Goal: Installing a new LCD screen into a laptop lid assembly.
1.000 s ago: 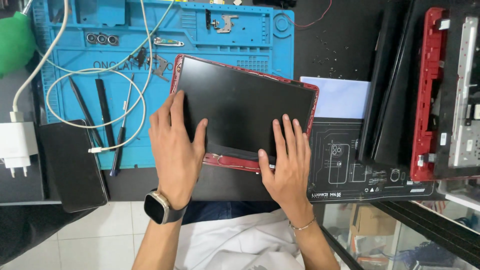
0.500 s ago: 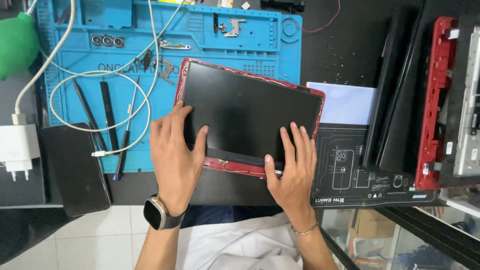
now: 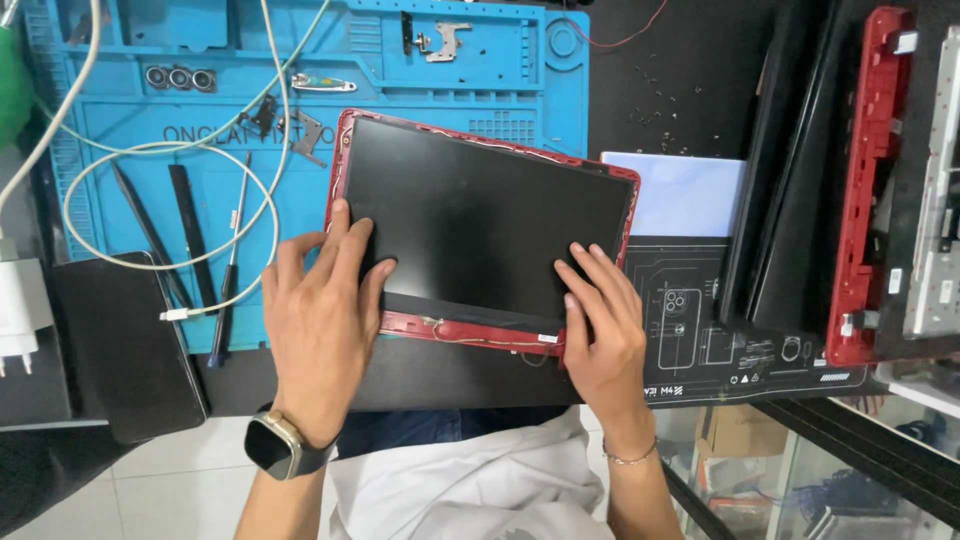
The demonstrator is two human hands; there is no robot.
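A black screen panel (image 3: 480, 215) lies in a red laptop lid frame (image 3: 450, 330), tilted on the blue work mat (image 3: 250, 60). My left hand (image 3: 320, 320) rests flat on the panel's near left corner, fingers spread. My right hand (image 3: 600, 320) presses its fingertips on the near right corner. Thin wires run along the red bottom strip between my hands. Neither hand grips anything.
A white cable (image 3: 150, 190) loops over the mat beside black pry tools (image 3: 190, 240) and a screwdriver (image 3: 228, 280). A dark phone (image 3: 125, 345) and white charger (image 3: 20, 310) lie left. A red laptop base (image 3: 865, 190) and black panels (image 3: 780, 170) stand right.
The view has shifted a little. My hands stay on the panel's near corners, and the panel sits slightly lower in its red frame, showing more of the bottom strip.
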